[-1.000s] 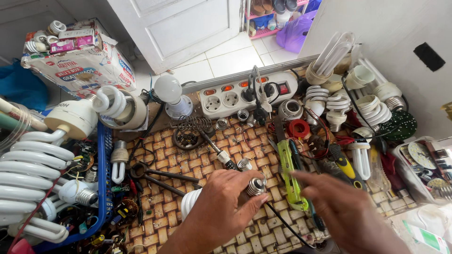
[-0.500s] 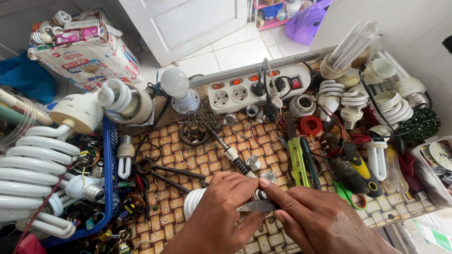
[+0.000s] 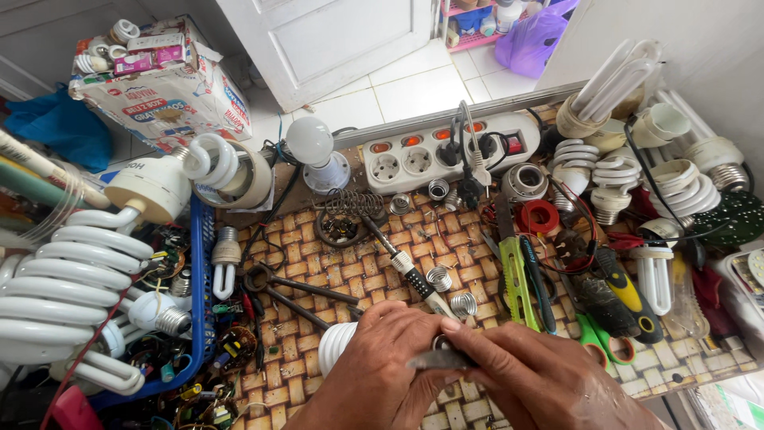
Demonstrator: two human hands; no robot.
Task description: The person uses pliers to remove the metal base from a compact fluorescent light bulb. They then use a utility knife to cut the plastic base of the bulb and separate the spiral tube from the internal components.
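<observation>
My left hand (image 3: pixel 378 366) grips a white ribbed bulb body (image 3: pixel 336 345) low in the middle of the woven mat (image 3: pixel 374 263). My right hand (image 3: pixel 533 374) meets it from the right, pinching a thin grey metal piece (image 3: pixel 434 360) against the bulb's metal end. The fingertips of both hands touch over that spot, and the bulb's base is mostly hidden by them. A soldering iron (image 3: pixel 398 259) lies on its coiled stand just above my hands.
A white power strip (image 3: pixel 446 151) runs along the back. Spiral lamps (image 3: pixel 72 279) fill a blue basket at left, more lamps (image 3: pixel 637 171) pile at right. Pliers (image 3: pixel 294 291), a green cutter (image 3: pixel 516 275), a red tape roll (image 3: pixel 539 216) and loose metal caps (image 3: pixel 450 291) lie on the mat.
My right hand came in from the right and closed onto the bulb's metal end with the grey piece. Both hands drew together low on the mat; the view shifted slightly.
</observation>
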